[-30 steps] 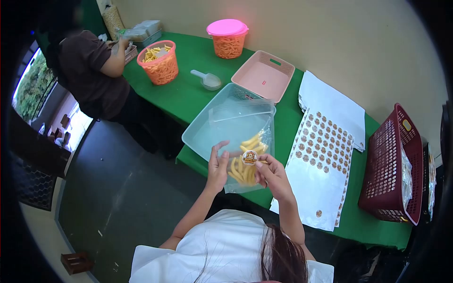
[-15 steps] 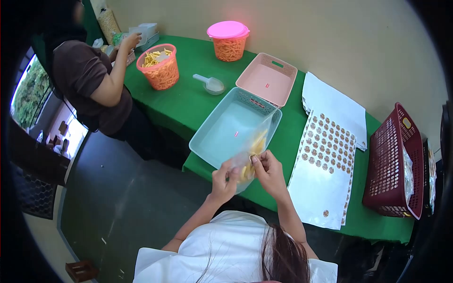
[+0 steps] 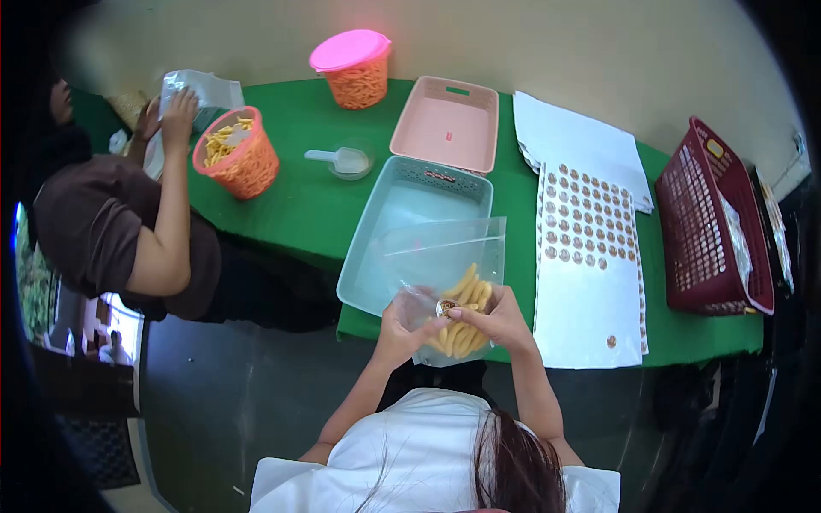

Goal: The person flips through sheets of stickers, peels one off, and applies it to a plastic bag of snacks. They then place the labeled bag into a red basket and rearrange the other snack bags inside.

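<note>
A clear plastic pouch (image 3: 466, 278) of yellow stick-shaped snacks is held between my hands, over the near edge of the blue tray (image 3: 355, 282). My left hand (image 3: 404, 332) grips its left side, thumb on the front. My right hand (image 3: 503, 321) closes on the right side, its thumb reaching across to a round sticker (image 3: 445, 308) on the pouch's front. The pouch's upper part stands flat above the snacks. To the right lie sticker sheets (image 3: 588, 291) with rows of round stickers and a single one low down.
A pink tray (image 3: 449, 124) adjoins the blue one. Left are a scoop (image 3: 349, 161), an open snack tub (image 3: 239, 162) and a pink-lidded tub (image 3: 355, 73). A maroon basket (image 3: 705, 231) stands right. A co-worker (image 3: 128, 222) at left handles a clear pouch (image 3: 205, 90).
The pouch has turned from edge-on to face me, and the sticker now shows on its front under my thumbs. The view has shifted. The co-worker's hands have raised a clear pouch.
</note>
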{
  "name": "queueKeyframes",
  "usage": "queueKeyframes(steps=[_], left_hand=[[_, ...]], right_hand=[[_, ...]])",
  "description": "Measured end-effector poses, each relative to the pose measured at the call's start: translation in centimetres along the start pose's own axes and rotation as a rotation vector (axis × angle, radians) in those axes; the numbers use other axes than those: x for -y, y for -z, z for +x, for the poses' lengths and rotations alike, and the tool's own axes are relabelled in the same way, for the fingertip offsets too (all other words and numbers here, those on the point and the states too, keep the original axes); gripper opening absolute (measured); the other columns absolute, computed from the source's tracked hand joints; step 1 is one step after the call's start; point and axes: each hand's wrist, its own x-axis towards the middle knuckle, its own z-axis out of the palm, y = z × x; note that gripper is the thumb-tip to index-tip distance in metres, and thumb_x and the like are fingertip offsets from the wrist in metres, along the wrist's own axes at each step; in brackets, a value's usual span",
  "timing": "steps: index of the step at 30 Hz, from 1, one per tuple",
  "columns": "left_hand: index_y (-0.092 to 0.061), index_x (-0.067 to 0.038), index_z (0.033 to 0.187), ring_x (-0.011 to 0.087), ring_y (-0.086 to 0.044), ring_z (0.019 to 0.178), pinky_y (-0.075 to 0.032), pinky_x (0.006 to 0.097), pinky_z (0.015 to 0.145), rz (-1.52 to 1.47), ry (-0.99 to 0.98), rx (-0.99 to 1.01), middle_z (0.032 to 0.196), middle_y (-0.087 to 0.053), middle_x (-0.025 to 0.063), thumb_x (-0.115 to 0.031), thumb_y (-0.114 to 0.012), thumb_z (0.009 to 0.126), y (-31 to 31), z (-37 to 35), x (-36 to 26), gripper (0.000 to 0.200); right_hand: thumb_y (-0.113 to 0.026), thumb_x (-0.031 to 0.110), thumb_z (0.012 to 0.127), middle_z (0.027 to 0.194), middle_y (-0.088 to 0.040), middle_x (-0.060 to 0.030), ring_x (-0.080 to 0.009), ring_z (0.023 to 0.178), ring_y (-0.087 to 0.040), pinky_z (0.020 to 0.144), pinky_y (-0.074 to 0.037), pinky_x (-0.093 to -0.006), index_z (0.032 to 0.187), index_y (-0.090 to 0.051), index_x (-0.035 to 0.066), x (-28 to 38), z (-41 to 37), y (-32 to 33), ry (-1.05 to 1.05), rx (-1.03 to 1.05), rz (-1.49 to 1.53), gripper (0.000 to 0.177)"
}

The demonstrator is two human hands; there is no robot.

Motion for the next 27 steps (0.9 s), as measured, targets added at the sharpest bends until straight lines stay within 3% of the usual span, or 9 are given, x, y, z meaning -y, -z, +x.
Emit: queueKeyframes(steps=[5,9,11,14,17,23,25,26,27], left_hand=[[-0.048,0.003,0.100,0.0130,-0.055,0.083,-0.043,0.0259,0.075,0.083,0.248,0.116,0.088,-0.057,0.0087,-0.006,-0.070,0.065,-0.5,0.9,-1.3,0.043],[-0.049,0.003,0.098,0.0129,-0.057,0.078,-0.047,0.0253,0.069,0.048,0.241,0.193,0.085,-0.059,0.0098,-0.005,-0.068,0.067,-0.7,0.7,-1.4,0.038],[-0.049,0.004,0.098,0.0127,-0.057,0.077,-0.047,0.0254,0.068,0.036,0.257,0.225,0.084,-0.059,0.0099,-0.005,-0.067,0.067,-0.7,0.4,-1.1,0.037],[-0.049,0.004,0.099,0.0114,-0.058,0.075,-0.047,0.0246,0.067,0.098,0.236,0.248,0.082,-0.061,0.0100,-0.004,-0.065,0.069,-1.7,-0.3,-0.8,0.035],[-0.050,0.004,0.095,0.0116,-0.058,0.071,-0.046,0.0231,0.062,0.242,0.113,0.319,0.077,-0.060,0.0080,-0.004,-0.066,0.068,-3.7,-2.0,-1.0,0.033],[-0.054,0.001,0.094,0.0112,-0.055,0.079,-0.044,0.0249,0.071,0.236,0.124,0.639,0.085,-0.060,0.0078,-0.010,-0.068,0.067,-8.7,-4.8,-0.6,0.032],[-0.054,0.000,0.097,0.0123,-0.052,0.086,-0.042,0.0255,0.075,0.203,0.035,0.728,0.090,-0.058,0.0088,-0.010,-0.069,0.066,-10.5,-5.9,-1.1,0.036],[-0.053,0.001,0.100,0.0133,-0.050,0.091,-0.041,0.0254,0.078,0.115,0.152,0.711,0.095,-0.056,0.0094,-0.008,-0.069,0.065,-11.3,-6.5,-1.0,0.040],[-0.054,0.002,0.101,0.0135,-0.052,0.087,-0.042,0.0256,0.076,0.071,0.107,0.683,0.093,-0.057,0.0081,-0.008,-0.069,0.066,-12.3,-7.2,-0.8,0.040]], right_hand=[[-0.068,0.017,0.069,0.080,-0.060,-0.0074,-0.0114,0.071,-0.057,0.064,-0.046,-0.0237,0.088,-0.055,-0.004,-1.8,-1.3,-1.1,0.077,-0.254,0.030,0.031],[-0.068,0.017,0.069,0.083,-0.059,-0.0072,-0.0116,0.073,-0.057,0.066,-0.046,-0.0241,0.091,-0.054,-0.004,-2.4,-2.4,-1.1,0.116,-0.273,0.104,0.033],[-0.068,0.017,0.069,0.086,-0.059,-0.0072,-0.0119,0.075,-0.056,0.067,-0.046,-0.0246,0.094,-0.053,-0.003,-2.4,-3.4,-0.8,0.163,-0.221,0.346,0.035],[-0.067,0.016,0.070,0.084,-0.060,-0.0066,-0.0114,0.073,-0.057,0.066,-0.046,-0.0241,0.093,-0.055,-0.003,-2.4,-5.2,-0.9,0.225,-0.281,0.093,0.032],[-0.067,0.015,0.071,0.082,-0.060,-0.0065,-0.0106,0.072,-0.057,0.066,-0.046,-0.0233,0.091,-0.056,-0.003,-3.8,-7.3,-0.1,0.177,-0.348,0.144,0.029],[-0.067,0.014,0.071,0.080,-0.062,-0.0073,-0.0092,0.070,-0.057,0.063,-0.047,-0.0225,0.088,-0.059,-0.004,-4.7,-15.8,1.8,0.193,-0.569,0.146,0.026],[-0.067,0.013,0.071,0.078,-0.062,-0.0064,-0.0083,0.069,-0.057,0.062,-0.046,-0.0217,0.086,-0.059,-0.004,-5.4,-19.4,2.4,0.165,-0.600,0.078,0.024],[-0.067,0.012,0.071,0.077,-0.062,-0.0059,-0.0074,0.069,-0.056,0.062,-0.046,-0.0211,0.086,-0.060,-0.004,-5.6,-21.2,2.4,0.182,-0.617,0.112,0.023],[-0.067,0.012,0.071,0.077,-0.062,-0.0059,-0.0074,0.069,-0.056,0.062,-0.046,-0.0211,0.086,-0.060,-0.004,-5.9,-22.8,2.3,0.187,-0.645,0.119,0.023]])
